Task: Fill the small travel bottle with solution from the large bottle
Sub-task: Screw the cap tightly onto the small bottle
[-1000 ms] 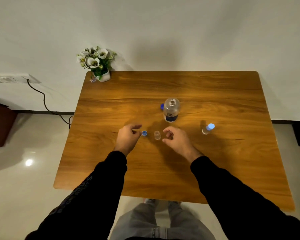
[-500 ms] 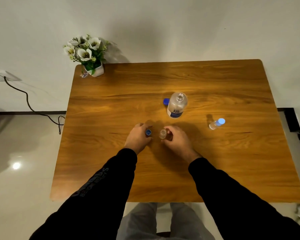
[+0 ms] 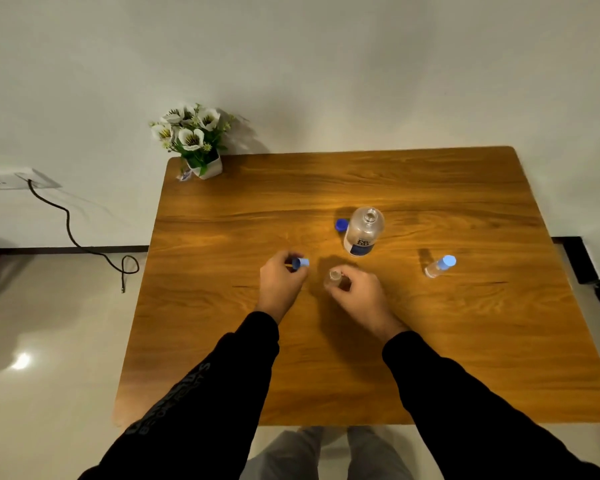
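Observation:
The large clear bottle (image 3: 363, 232) with a dark blue label stands uncapped mid-table, its blue cap (image 3: 341, 224) lying just left of it. My right hand (image 3: 355, 292) grips a small clear travel bottle (image 3: 334, 277), open at the top, upright on the wooden table (image 3: 430, 358). My left hand (image 3: 280, 284) pinches a small light blue cap (image 3: 300, 263), a short way left of the small bottle. A second small bottle (image 3: 440, 266) with a light blue cap stands to the right.
A white pot of white flowers (image 3: 194, 140) stands at the table's far left corner. A wall socket with a black cable (image 3: 70, 230) is on the left, beyond the table. My legs show below the near edge.
My right hand has closed round the small open bottle. My left hand has picked the light blue cap up off the table and holds it beside the bottle.

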